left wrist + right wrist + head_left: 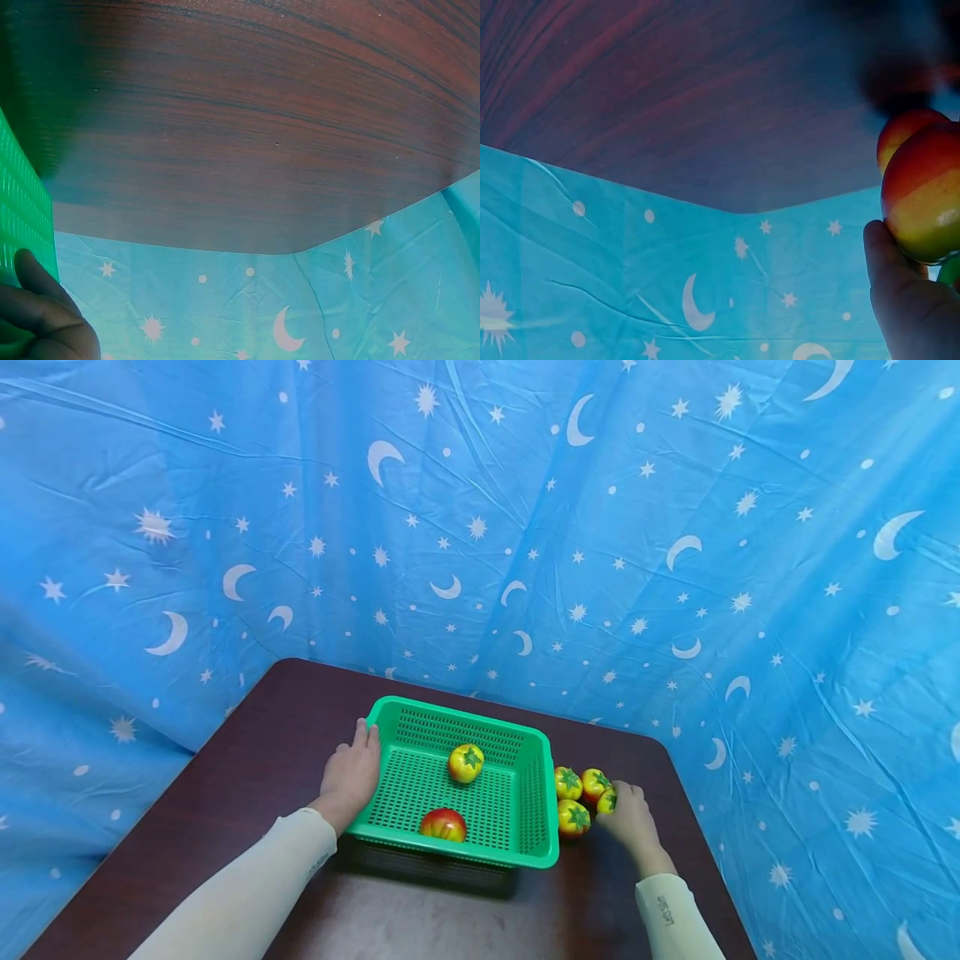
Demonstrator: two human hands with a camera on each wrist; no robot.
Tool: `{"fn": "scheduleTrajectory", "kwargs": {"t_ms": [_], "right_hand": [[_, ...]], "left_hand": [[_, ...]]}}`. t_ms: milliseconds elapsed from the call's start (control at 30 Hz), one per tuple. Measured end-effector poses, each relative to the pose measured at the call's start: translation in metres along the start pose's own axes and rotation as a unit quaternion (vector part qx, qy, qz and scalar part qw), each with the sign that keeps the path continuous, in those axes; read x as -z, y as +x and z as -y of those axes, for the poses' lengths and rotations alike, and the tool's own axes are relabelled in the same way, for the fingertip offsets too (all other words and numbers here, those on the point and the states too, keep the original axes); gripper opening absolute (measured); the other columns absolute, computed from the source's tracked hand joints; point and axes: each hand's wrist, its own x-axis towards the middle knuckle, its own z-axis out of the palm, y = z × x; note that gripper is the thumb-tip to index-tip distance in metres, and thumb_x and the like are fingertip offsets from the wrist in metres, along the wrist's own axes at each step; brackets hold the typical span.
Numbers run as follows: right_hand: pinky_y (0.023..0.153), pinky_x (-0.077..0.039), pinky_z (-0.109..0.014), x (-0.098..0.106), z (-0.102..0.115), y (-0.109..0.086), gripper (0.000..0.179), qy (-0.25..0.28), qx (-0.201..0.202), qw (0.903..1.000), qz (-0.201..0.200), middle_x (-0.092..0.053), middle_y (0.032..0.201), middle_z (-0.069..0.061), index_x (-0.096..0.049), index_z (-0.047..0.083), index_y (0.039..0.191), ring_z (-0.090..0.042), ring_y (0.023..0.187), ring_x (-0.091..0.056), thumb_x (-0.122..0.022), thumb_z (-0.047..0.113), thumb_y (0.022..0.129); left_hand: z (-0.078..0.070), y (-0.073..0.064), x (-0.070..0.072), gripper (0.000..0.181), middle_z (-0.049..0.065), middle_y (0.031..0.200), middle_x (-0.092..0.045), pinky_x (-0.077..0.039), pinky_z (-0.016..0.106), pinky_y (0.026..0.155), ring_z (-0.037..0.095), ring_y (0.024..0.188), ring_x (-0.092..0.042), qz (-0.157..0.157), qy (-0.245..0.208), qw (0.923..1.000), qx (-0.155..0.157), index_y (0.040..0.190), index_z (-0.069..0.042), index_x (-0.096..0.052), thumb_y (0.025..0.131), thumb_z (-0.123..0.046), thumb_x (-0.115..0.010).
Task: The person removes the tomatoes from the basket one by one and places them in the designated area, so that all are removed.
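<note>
A green plastic basket with slotted walls stands on the dark table, tilted slightly. Two red-and-yellow tomatoes lie in it: one tomato towards the back, another tomato by the near wall. My left hand holds the basket's left side, and its fingers show against the slotted wall. Right of the basket, my right hand grips a tomato; the right wrist view shows a finger against this tomato. Beside it sit three more tomatoes, close together against the basket's right side.
The dark wood-grain table has rounded far corners. A blue curtain with white moons and stars hangs right behind it and along both sides. Under the basket's near edge lies a shadow.
</note>
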Motion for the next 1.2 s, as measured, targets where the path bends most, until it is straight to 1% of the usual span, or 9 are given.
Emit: {"fn": "scheduleTrajectory", "kwargs": {"t_ms": [100,233,433,633,767,900,1100,1200], "right_hand": [[0.101,-0.046,-0.064,-0.003,-0.001,0.000,0.072,-0.006,-0.001,1.0000,0.003,-0.044,0.138,-0.036,-0.047,-0.010,0.137,-0.047,0.115,-0.052,-0.077,0.013,0.077],[0.102,-0.045,-0.065,-0.009,-0.003,0.000,0.073,-0.009,-0.001,0.9999,0.006,-0.043,0.139,-0.037,-0.046,-0.011,0.138,-0.049,0.118,-0.052,-0.077,0.012,0.077],[0.103,-0.045,-0.065,-0.018,-0.005,0.002,0.074,-0.006,-0.007,0.9999,0.013,-0.041,0.140,-0.036,-0.044,-0.010,0.140,-0.050,0.119,-0.051,-0.077,0.013,0.078],[0.096,-0.049,-0.062,-0.020,-0.003,0.005,0.071,-0.011,0.000,0.9999,0.009,-0.046,0.135,-0.034,-0.049,-0.009,0.136,-0.044,0.108,-0.054,-0.079,0.012,0.075],[0.095,-0.050,-0.062,-0.023,-0.003,0.005,0.069,-0.012,0.003,0.9999,0.010,-0.048,0.133,-0.034,-0.050,-0.009,0.134,-0.043,0.106,-0.054,-0.079,0.011,0.075],[0.094,-0.050,-0.062,-0.025,-0.005,0.005,0.069,-0.017,0.005,0.9998,0.012,-0.048,0.132,-0.035,-0.050,-0.009,0.134,-0.044,0.107,-0.055,-0.079,0.011,0.074],[0.097,-0.049,-0.063,-0.028,-0.007,0.004,0.068,-0.026,0.003,0.9995,0.015,-0.050,0.134,-0.035,-0.050,-0.009,0.134,-0.046,0.110,-0.055,-0.078,0.010,0.076],[0.100,-0.046,-0.064,-0.031,-0.009,0.004,0.067,-0.028,0.000,0.9994,0.019,-0.049,0.135,-0.035,-0.050,-0.009,0.135,-0.048,0.114,-0.054,-0.077,0.010,0.077]], "left_hand": [[0.000,0.000,0.000,0.061,0.027,0.163,-0.024,-0.058,0.046,0.071,0.039,0.094,-0.061,0.002,-0.004,1.0000,0.001,0.156,0.001,-0.028,0.099,0.009,-0.048],[0.000,0.001,-0.001,0.061,0.027,0.163,-0.024,-0.058,0.046,0.071,0.040,0.096,-0.062,0.002,-0.005,1.0000,-0.002,0.156,0.001,-0.028,0.099,0.009,-0.047],[0.000,0.001,-0.001,0.062,0.027,0.163,-0.023,-0.059,0.047,0.073,0.042,0.099,-0.062,0.001,-0.010,0.9999,-0.003,0.157,0.001,-0.028,0.098,0.010,-0.048],[-0.001,0.001,0.000,0.064,0.027,0.164,-0.022,-0.059,0.047,0.073,0.041,0.100,-0.061,0.002,-0.012,0.9999,0.000,0.157,0.000,-0.027,0.097,0.010,-0.049],[-0.001,0.000,0.001,0.064,0.027,0.164,-0.022,-0.058,0.047,0.073,0.040,0.098,-0.061,0.006,-0.011,0.9999,0.002,0.157,0.000,-0.026,0.098,0.010,-0.048],[-0.002,-0.001,0.003,0.061,0.028,0.164,-0.020,-0.057,0.046,0.070,0.040,0.095,-0.060,0.011,-0.009,0.9999,0.003,0.157,0.001,-0.026,0.099,0.010,-0.044],[-0.001,-0.001,0.002,0.063,0.027,0.164,-0.022,-0.058,0.048,0.074,0.040,0.098,-0.061,0.008,-0.013,0.9999,0.006,0.157,0.001,-0.026,0.099,0.010,-0.047],[0.000,-0.001,0.000,0.063,0.027,0.164,-0.022,-0.058,0.046,0.071,0.040,0.096,-0.060,0.007,-0.013,0.9999,0.006,0.157,0.000,-0.026,0.098,0.010,-0.047]]}}
